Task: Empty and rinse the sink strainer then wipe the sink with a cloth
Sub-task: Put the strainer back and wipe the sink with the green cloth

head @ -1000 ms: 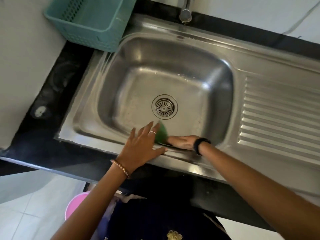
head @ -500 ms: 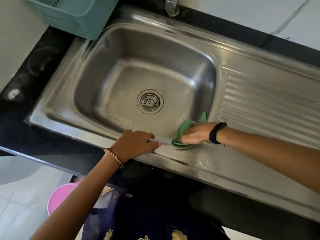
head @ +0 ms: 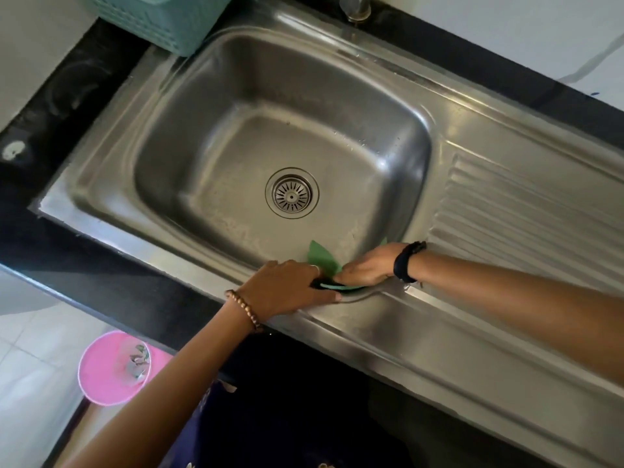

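Bench (head: 84, 251): black stone, carrying the steel sink; it ran left of and below both sets of fingers.
Sink (head: 236, 106): stainless steel, one deep basin; both hands sat at its near rim, at the basin's near right corner.
Draining board (head: 526, 231): ribbed steel, part of the same unit, to the right of the right hand's fingers and beyond the right wrist.
Basket (head: 162, 18): teal plastic with a slotted wall, on the far left corner of the bench, well apart from both hands.
Bucket (head: 114, 369): pink, on the floor below the bench edge, down and left of the left forearm.
Left hand (head: 287, 287): palm down on the near rim, fingers pointing right; the thumb lay straight along the rim, and the fingertips met the cloth, though a pinch could not be told. A beaded bracelet (head: 246, 310) sat on the wrist and a ring on one finger.
Right hand (head: 369, 265): pressed down on the cloth at the rim, its fingers lying fairly flat and pointing left, just beside the left fingertips. A black band (head: 407, 261) circled the wrist.
Strainer (head: 292, 192): seated in the drain at the basin floor, beyond both hands and apart from them.
Cloth (head: 322, 256): green, under the right fingers on the near rim, one corner standing up between the two hands over the basin's near wall.
Tap (head: 354, 8): only its base in view at the far rim, well apart from the fingers.
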